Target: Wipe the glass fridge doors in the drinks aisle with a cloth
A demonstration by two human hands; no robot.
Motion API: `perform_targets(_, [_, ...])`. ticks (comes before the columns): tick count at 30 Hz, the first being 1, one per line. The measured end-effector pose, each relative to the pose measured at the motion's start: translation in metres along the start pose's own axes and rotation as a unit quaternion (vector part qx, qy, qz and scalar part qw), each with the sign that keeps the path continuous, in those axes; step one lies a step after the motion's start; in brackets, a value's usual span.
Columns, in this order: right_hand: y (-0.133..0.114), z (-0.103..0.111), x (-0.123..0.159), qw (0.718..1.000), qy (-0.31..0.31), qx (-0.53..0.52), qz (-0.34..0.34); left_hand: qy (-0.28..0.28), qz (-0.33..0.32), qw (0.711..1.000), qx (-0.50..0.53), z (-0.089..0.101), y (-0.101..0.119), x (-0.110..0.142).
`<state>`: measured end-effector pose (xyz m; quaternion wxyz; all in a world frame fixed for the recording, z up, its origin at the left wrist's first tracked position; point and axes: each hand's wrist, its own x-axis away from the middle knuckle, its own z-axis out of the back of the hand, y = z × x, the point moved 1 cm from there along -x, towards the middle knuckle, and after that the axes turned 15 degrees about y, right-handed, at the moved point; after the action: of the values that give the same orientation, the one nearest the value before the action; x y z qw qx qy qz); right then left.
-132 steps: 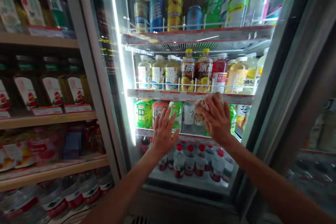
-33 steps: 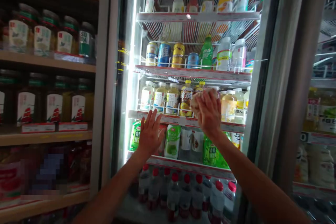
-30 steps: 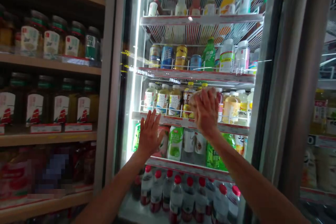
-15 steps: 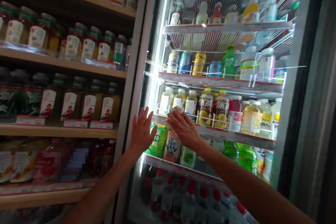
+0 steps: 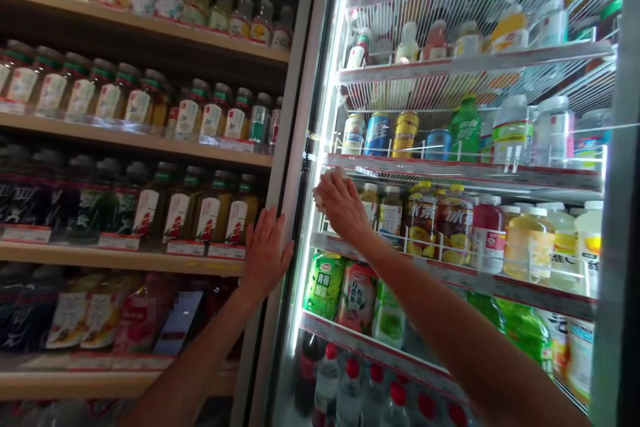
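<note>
My right hand (image 5: 345, 205) is pressed against the glass door of a lit drinks cooler, near its left edge. Its fingers are bent over a crumpled pale cloth (image 5: 319, 199), mostly hidden under the palm. Lower and to the left, my left hand (image 5: 267, 250) rests flat with fingers stretched out on the door frame (image 5: 296, 167), holding nothing. Behind the glass, close to the right hand, stand bottles of tea (image 5: 391, 212) and a green drink carton (image 5: 324, 285).
Wooden shelves (image 5: 150, 140) with rows of bottles run along the left. A phone-like device (image 5: 179, 322) leans on a lower shelf there. Inside the cooler are cans (image 5: 377, 135), a green bottle (image 5: 466, 128) and red-capped bottles (image 5: 350, 390) at the bottom.
My right hand has wiped the cloth up and left across the glass toward the door's edge. The left hand has shifted left onto the frame. The view has turned left.
</note>
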<state>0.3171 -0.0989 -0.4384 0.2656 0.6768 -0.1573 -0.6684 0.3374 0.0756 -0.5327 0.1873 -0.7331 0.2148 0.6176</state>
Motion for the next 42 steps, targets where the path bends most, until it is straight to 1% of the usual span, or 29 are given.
perform_targets(1, [-0.001,-0.004,-0.005,1.0,-0.001,-0.003,-0.009,0.002,0.0,1.0,-0.002,0.001,-0.002,-0.001])
perform_targets(2, [-0.004,-0.008,-0.008,1.0,-0.007,-0.014,0.002,0.002,-0.001,1.0,-0.004,0.003,-0.004,-0.002])
perform_targets(4, [-0.015,-0.014,-0.006,0.996,-0.034,-0.053,0.07,-0.001,-0.003,1.0,-0.009,0.006,-0.006,-0.004])
perform_targets(6, [-0.022,-0.017,-0.003,0.984,-0.06,-0.09,0.142,-0.004,-0.005,1.0,-0.014,0.009,-0.007,-0.007])
perform_targets(7, [-0.022,-0.017,-0.004,0.981,-0.066,-0.097,0.157,-0.004,-0.006,1.0,-0.017,0.01,-0.007,-0.008])
perform_targets(9, [-0.013,-0.015,-0.012,0.985,-0.06,-0.083,0.138,-0.001,-0.012,1.0,-0.019,0.013,-0.007,-0.012])
perform_targets(12, [0.008,-0.006,-0.027,0.998,-0.029,-0.033,0.04,0.003,-0.016,1.0,-0.013,0.016,-0.005,-0.017])
perform_targets(13, [0.013,-0.003,-0.028,0.999,-0.025,-0.022,0.021,0.003,-0.015,1.0,-0.01,0.016,-0.004,-0.018])
perform_targets(14, [0.016,0.001,-0.027,0.999,-0.027,-0.017,0.022,0.003,-0.014,1.0,-0.007,0.016,-0.002,-0.019])
perform_targets(17, [0.025,0.015,-0.017,0.991,-0.062,-0.033,0.11,0.003,-0.013,1.0,0.005,0.016,0.004,-0.019])
perform_targets(18, [0.032,0.021,-0.014,0.989,-0.067,-0.031,0.126,0.001,-0.015,1.0,0.011,0.015,0.007,-0.018])
perform_targets(19, [0.041,0.028,-0.013,0.991,-0.062,-0.021,0.116,-0.001,-0.018,1.0,0.016,0.014,0.011,-0.017])
perform_targets(20, [0.052,0.036,-0.014,0.996,-0.046,-0.001,0.081,-0.002,-0.022,1.0,0.021,0.013,0.015,-0.016])
perform_targets(22, [0.075,0.052,-0.015,0.999,-0.004,0.052,-0.017,-0.006,-0.028,0.999,0.03,0.011,0.023,-0.013])
perform_targets(23, [0.083,0.059,-0.014,0.996,0.01,0.074,-0.05,-0.007,-0.031,0.999,0.035,0.01,0.027,-0.011])
perform_targets(24, [0.088,0.065,-0.011,0.994,0.014,0.087,-0.06,-0.007,-0.034,0.999,0.039,0.009,0.031,-0.01])
perform_targets(25, [0.09,0.071,-0.006,0.995,0.007,0.092,-0.048,-0.009,-0.038,0.998,0.044,0.007,0.036,-0.009])
perform_targets(28, [0.09,0.085,0.013,0.994,-0.052,0.064,0.068,-0.012,-0.051,0.997,0.057,0.002,0.05,-0.007])
perform_targets(29, [0.093,0.09,0.017,0.992,-0.066,0.059,0.091,-0.013,-0.054,0.997,0.061,0.001,0.055,-0.007])
perform_targets(30, [0.099,0.096,0.02,0.992,-0.068,0.065,0.087,-0.014,-0.056,0.996,0.065,-0.001,0.06,-0.007])
perform_targets(31, [0.108,0.102,0.021,0.993,-0.058,0.083,0.055,-0.014,-0.057,0.996,0.069,-0.003,0.066,-0.008])
perform_targets(32, [0.118,0.109,0.021,0.993,-0.039,0.11,0.003,-0.014,-0.057,0.996,0.074,-0.004,0.072,-0.009])
perform_targets(34, [0.136,0.124,0.025,0.984,-0.001,0.156,-0.092,-0.013,-0.056,0.995,0.086,-0.008,0.084,-0.011])
perform_targets(35, [0.141,0.13,0.03,0.981,0.003,0.162,-0.108,-0.013,-0.055,0.994,0.092,-0.01,0.091,-0.012])
perform_targets(36, [0.143,0.136,0.036,0.983,-0.003,0.156,-0.099,-0.012,-0.056,0.994,0.098,-0.013,0.098,-0.012])
perform_targets(37, [0.143,0.141,0.044,0.988,-0.021,0.139,-0.067,-0.011,-0.057,0.993,0.104,-0.016,0.106,-0.012])
perform_targets(40, [0.142,0.157,0.069,0.992,-0.086,0.077,0.058,-0.01,-0.063,0.99,0.125,-0.024,0.129,-0.015])
perform_targets(41, [0.147,0.163,0.074,0.991,-0.09,0.078,0.068,-0.01,-0.066,0.989,0.134,-0.027,0.137,-0.017])
perform_targets(42, [0.155,0.171,0.077,0.991,-0.079,0.094,0.05,-0.012,-0.068,0.987,0.142,-0.029,0.145,-0.019])
